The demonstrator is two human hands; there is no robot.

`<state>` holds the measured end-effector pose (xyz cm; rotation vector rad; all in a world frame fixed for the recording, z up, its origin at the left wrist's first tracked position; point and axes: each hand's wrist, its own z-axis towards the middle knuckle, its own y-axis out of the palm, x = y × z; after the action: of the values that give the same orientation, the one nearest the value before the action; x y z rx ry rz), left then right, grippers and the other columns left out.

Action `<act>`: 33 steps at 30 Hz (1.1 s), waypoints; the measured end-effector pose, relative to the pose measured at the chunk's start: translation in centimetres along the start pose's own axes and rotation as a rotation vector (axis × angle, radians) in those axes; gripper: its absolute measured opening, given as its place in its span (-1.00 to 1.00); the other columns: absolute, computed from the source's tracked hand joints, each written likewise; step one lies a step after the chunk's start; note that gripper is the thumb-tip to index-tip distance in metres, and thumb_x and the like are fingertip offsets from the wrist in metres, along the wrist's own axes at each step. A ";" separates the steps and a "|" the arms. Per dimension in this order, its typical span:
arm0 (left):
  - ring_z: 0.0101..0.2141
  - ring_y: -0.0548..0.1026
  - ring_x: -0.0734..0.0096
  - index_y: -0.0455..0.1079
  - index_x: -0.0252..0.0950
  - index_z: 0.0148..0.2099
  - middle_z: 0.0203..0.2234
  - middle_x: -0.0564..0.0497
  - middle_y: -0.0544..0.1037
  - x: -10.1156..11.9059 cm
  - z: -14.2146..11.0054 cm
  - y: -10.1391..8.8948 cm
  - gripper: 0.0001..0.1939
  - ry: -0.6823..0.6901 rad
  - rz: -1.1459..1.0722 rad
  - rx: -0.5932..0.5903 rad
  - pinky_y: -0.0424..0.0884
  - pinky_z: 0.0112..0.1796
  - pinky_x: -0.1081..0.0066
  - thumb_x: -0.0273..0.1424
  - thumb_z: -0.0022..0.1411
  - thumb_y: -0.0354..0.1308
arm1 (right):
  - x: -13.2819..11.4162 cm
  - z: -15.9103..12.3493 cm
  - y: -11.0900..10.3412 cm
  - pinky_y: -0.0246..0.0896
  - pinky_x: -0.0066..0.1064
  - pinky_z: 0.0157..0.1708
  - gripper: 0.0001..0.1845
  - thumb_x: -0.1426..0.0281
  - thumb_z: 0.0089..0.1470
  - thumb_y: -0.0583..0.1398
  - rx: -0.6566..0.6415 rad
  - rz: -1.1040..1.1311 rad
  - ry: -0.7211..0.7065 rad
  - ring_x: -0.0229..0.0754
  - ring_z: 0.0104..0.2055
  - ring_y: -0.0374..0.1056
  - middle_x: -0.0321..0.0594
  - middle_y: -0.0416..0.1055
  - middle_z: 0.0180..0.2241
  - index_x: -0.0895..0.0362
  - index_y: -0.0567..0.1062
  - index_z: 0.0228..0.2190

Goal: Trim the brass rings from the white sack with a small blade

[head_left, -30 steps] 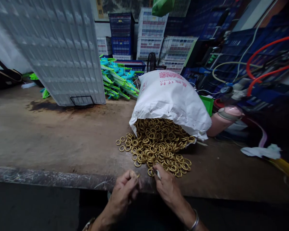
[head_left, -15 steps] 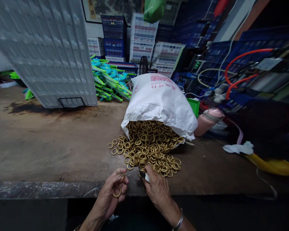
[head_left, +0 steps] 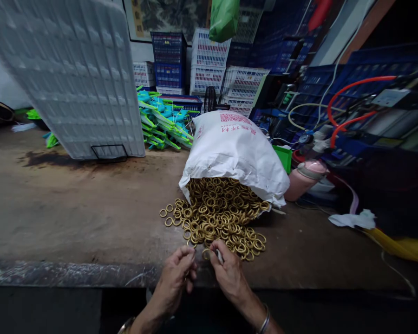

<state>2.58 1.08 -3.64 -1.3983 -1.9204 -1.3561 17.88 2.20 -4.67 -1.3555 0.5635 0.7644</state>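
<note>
A heap of brass rings (head_left: 218,217) spills from the mouth of a white woven sack (head_left: 234,152) lying on its side on the brown workbench (head_left: 73,208). Both hands work at the bench's front edge, just below the heap. My left hand (head_left: 177,278) is curled closed with its fingertips pinched together; what it holds is hidden. My right hand (head_left: 227,272) pinches a brass ring (head_left: 206,253) at the near edge of the heap and also keeps a small white-tipped object against its fingers.
A white ribbed panel (head_left: 69,74) leans on a wire stand at the back left. Green-and-blue packaged items (head_left: 163,123) lie behind the sack. Stacked blue and white crates (head_left: 209,60) fill the back. A pink bottle (head_left: 304,178), hoses and a yellow cloth lie to the right.
The ring seen in my left hand half a second ago no longer shows; that hand has closed up. My right hand now pinches a ring at the heap's edge. The hands moved closer together.
</note>
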 end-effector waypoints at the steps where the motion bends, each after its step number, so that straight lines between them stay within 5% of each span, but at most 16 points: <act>1: -0.67 0.22 0.62 0.25 -0.28 -0.20 -0.63 0.16 0.32 -0.2 0.1 0.1 -0.66 0.019 0.048 0.000 0.06 -0.73 0.64 -0.22 0.02 0.19 | -0.4 0.1 0.1 0.10 -0.53 -0.48 -0.88 0.37 0.04 0.00 -0.001 0.064 -0.005 -0.29 -0.51 0.24 -0.34 0.31 -0.53 0.09 0.31 -0.42; 6: -0.75 0.03 0.69 0.27 -0.29 -0.38 -0.76 0.25 0.14 -0.2 0.1 0.1 -0.71 0.062 0.170 0.010 -0.02 -0.71 0.62 -0.16 0.03 0.16 | -1.9 0.3 0.4 0.05 -0.55 -0.53 -0.84 0.29 0.06 0.01 -0.105 0.270 0.050 -0.33 -0.53 0.13 -0.39 0.21 -0.56 0.10 0.28 -0.45; 13: -0.57 0.25 0.56 0.34 -0.34 -0.49 -0.63 0.11 0.35 0.8 -0.4 0.6 -0.74 0.267 0.298 0.013 0.21 -0.50 0.56 -0.23 0.01 0.19 | -1.7 0.6 1.2 0.04 -0.52 -0.51 -0.73 0.19 0.05 0.02 -0.182 0.365 0.155 -0.33 -0.52 0.08 -0.41 0.14 -0.58 0.11 0.25 -0.53; 20: -0.77 -0.01 0.71 0.21 -0.27 -0.41 -0.70 0.22 0.21 0.0 -0.3 0.1 -0.69 -0.069 0.148 -0.084 -0.14 -0.74 0.61 -0.12 0.07 0.09 | -1.8 0.9 1.3 0.06 -0.53 -0.51 -0.74 0.21 0.06 0.01 -0.169 0.403 0.171 -0.33 -0.54 0.10 -0.41 0.16 -0.60 0.11 0.26 -0.53; 26: -0.74 0.00 0.73 0.23 -0.29 -0.35 -0.67 0.21 0.21 0.2 -0.4 -0.2 -0.69 -0.025 0.106 -0.061 -0.12 -0.71 0.62 -0.13 0.08 0.10 | -1.5 0.3 0.9 0.03 -0.51 -0.50 -0.81 0.37 0.08 -0.05 -0.179 0.138 0.037 -0.29 -0.53 0.19 -0.35 0.27 -0.57 0.11 0.30 -0.48; 33: -0.73 0.01 0.70 0.22 -0.28 -0.42 -0.69 0.21 0.21 -0.1 -0.2 -0.4 -0.66 0.065 0.159 -0.039 -0.11 -0.69 0.59 -0.10 0.01 0.15 | -2.2 -0.3 1.2 -0.04 -0.52 -0.49 -0.66 0.65 -0.20 -0.05 -0.285 -0.172 -0.107 -0.26 -0.47 0.28 -0.30 0.38 -0.51 0.09 0.31 -0.37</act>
<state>2.18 0.82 -3.81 -1.4728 -1.7120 -1.3522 15.59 1.59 -3.80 -1.5914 0.2552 0.7917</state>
